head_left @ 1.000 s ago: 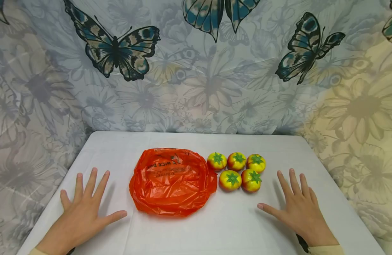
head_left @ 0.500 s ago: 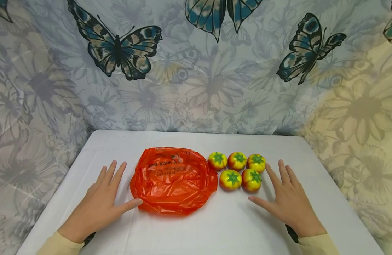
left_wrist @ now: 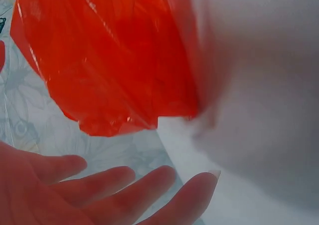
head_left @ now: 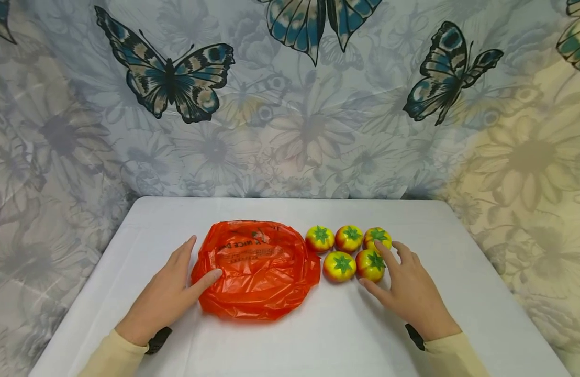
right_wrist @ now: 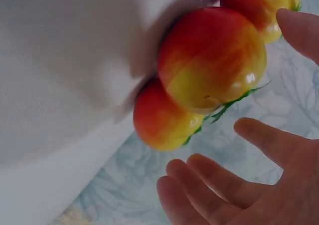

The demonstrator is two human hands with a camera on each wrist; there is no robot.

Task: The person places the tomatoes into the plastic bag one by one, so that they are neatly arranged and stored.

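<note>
A crumpled red plastic bag (head_left: 259, 283) with dark printing lies on the white table. My left hand (head_left: 163, 298) is at its left side, thumb over the bag's edge in the head view. In the left wrist view the fingers (left_wrist: 114, 190) stay apart from the bag (left_wrist: 104, 55). Several red-and-yellow tomatoes with green leafy tops sit in two rows right of the bag. Around the right side of the front right tomato (head_left: 369, 268) my right hand (head_left: 412, 293) is spread, thumb and fingers loosely bent. The right wrist view shows a gap between its fingers and the nearest tomato (right_wrist: 209, 60).
The white table (head_left: 290, 348) has its far edge against a hanging cloth (head_left: 313, 131) printed with flowers and butterflies. A back left tomato (head_left: 320, 239) and a front left tomato (head_left: 339, 267) sit close against the bag's right side. Dark bands show at both wrists.
Both hands have moved inward and forward, the left to the bag's left side and the right up to the tomatoes. The right fingers are more bent than before. Bag and tomatoes stay put.
</note>
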